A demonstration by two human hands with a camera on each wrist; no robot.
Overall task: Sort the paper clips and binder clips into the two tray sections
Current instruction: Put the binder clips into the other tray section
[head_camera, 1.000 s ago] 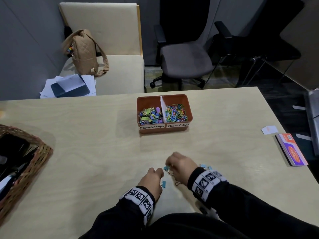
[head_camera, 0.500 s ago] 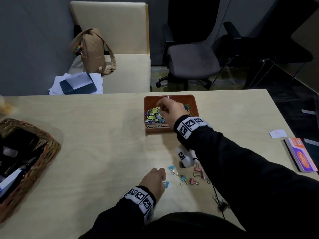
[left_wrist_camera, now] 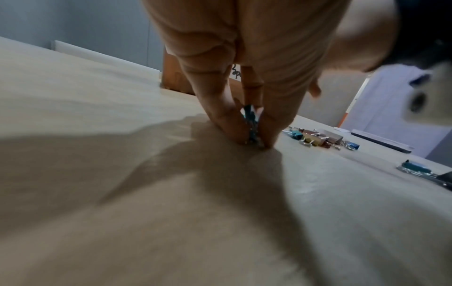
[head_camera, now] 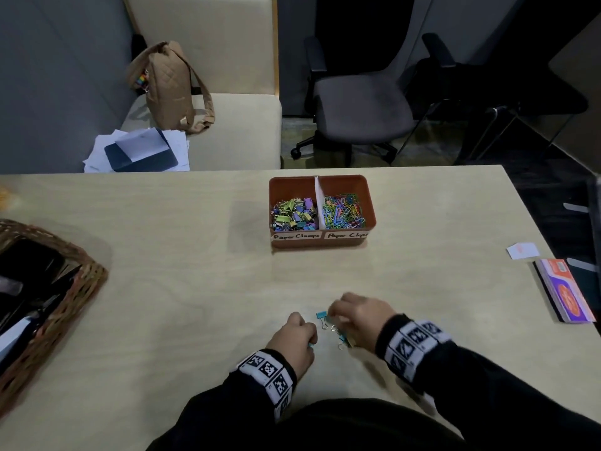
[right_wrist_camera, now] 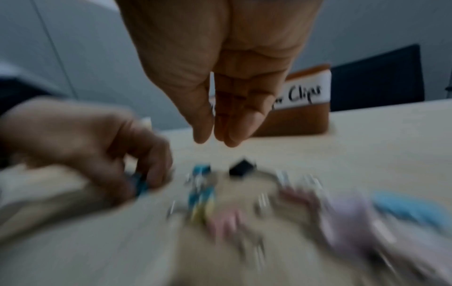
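A brown tray (head_camera: pixel 370 203) stands mid-table, binder clips (head_camera: pixel 294 214) in its left section, paper clips (head_camera: pixel 343 213) in its right. Several loose binder clips (head_camera: pixel 338 335) lie near the table's front edge, and the left wrist view shows them too (left_wrist_camera: pixel 318 139). My left hand (head_camera: pixel 310 338) rests on the table and pinches a blue binder clip (left_wrist_camera: pixel 250 123) between thumb and finger (left_wrist_camera: pixel 229 125). My right hand (head_camera: pixel 331 315) hovers just above the loose clips (right_wrist_camera: pixel 203 193). Its straight fingers (right_wrist_camera: pixel 234 131) and thumb are close together with nothing between them. The right wrist view is blurred.
A wicker basket (head_camera: pixel 81 288) with dark items sits at the table's left edge. An orange-covered pad (head_camera: pixel 566 294) and a white slip (head_camera: pixel 522 250) lie at the right edge. A beige seat (head_camera: pixel 227 135) and an office chair (head_camera: pixel 361 105) stand beyond the far edge.
Half a second ago my right hand was over the tray; it has come back to the loose clips at the front. My left hand has stayed put on its blue clip.
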